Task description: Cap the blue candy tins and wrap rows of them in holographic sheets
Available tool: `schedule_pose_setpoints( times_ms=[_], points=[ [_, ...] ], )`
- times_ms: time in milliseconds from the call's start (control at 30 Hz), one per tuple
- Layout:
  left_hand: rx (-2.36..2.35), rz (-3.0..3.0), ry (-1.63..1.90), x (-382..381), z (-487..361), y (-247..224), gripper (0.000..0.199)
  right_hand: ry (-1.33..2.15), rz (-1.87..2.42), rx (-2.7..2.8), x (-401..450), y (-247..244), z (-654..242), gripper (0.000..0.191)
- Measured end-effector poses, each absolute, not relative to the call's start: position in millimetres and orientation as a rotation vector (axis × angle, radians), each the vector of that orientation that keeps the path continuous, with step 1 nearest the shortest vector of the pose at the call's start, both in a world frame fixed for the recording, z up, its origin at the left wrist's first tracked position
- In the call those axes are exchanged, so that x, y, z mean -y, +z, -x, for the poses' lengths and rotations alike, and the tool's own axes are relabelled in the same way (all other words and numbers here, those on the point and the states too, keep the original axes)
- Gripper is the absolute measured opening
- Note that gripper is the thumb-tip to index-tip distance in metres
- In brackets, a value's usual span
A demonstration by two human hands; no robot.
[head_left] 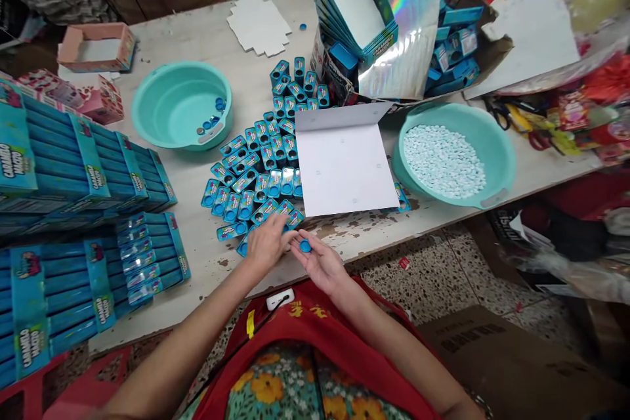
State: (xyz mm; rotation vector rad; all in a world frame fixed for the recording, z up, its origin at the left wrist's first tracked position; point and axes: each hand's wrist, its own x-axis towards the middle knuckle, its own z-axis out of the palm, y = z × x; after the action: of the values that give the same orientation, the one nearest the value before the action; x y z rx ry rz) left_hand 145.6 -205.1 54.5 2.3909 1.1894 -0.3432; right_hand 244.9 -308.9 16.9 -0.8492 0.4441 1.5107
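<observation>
My right hand (319,262) is palm up at the table's front edge, a small round blue cap (305,246) lying on its fingers. Just left of it, my left hand (268,239) reaches over the nearest blue tins, palm down; whatever its fingers touch is too small to make out. Many small blue tins (246,205) with round openings stand in a cluster beyond my hands, several of them with blue caps in place. A white sheet (344,170) with a raised back flap covers the right side of the cluster.
A teal basin (172,105) with a few caps is at back left; another basin (502,151) holding white pellets (443,161) is at right. Stacked blue boxes (63,157) line the left. An open carton (339,79) with blue packs and trays stands behind the sheet.
</observation>
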Motion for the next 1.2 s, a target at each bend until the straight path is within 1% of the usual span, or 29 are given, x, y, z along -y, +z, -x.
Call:
schedule_pose_setpoints(
  times_ms=[67, 133, 233, 333, 400, 500, 600, 733, 833, 900, 1067, 1133, 1200],
  points=[
    [-1.007, -2.398, -0.155, 227, -138, 54, 0.031, 1.488, 0.844, -0.420, 310, 14, -238, 0.016],
    [-0.956, -2.381, -0.059, 244, -133, 49, 0.023, 1.457, 0.870, -0.409, 312, 8, -230, 0.012],
    [-1.024, -2.304, 0.029, 248, -127, 41, 0.019, 1.421, 0.929, -0.419, 313, 1, -223, 0.012],
    [-1.178, -2.222, 0.065, 224, -123, 37, 0.015, 1.424, 0.933, -0.423, 314, -2, -224, 0.017],
    [-1.325, -2.224, 0.014, 199, -123, 37, 0.013, 1.463, 0.914, -0.420, 314, -1, -228, 0.019],
    [-1.397, -2.272, -0.281, 167, -130, 38, 0.010, 1.506, 0.888, -0.427, 312, 2, -234, 0.020],
    [-1.388, -2.260, -0.617, 149, -142, 39, 0.018, 1.511, 0.892, -0.482, 310, 7, -240, 0.021],
    [-1.386, -2.232, -0.894, 137, -163, 44, 0.028, 1.494, 0.930, -0.534, 305, 12, -249, 0.018],
    [-1.371, -2.245, -1.045, 132, -182, 48, 0.022, 1.491, 0.960, -0.535, 301, 12, -255, 0.017],
    [-1.387, -2.247, -1.091, 133, -192, 49, 0.017, 1.504, 0.965, -0.531, 299, 12, -256, 0.018],
    [-1.488, -2.279, -0.988, 138, -192, 48, 0.025, 1.566, 0.959, -0.515, 296, 17, -253, 0.017],
    [-1.474, -2.291, -0.926, 140, -181, 49, 0.029, 1.600, 0.943, -0.513, 294, 22, -254, 0.023],
    [-1.429, -2.310, -0.763, 147, -167, 52, 0.031, 1.621, 0.933, -0.496, 293, 27, -255, 0.033]
  ],
)
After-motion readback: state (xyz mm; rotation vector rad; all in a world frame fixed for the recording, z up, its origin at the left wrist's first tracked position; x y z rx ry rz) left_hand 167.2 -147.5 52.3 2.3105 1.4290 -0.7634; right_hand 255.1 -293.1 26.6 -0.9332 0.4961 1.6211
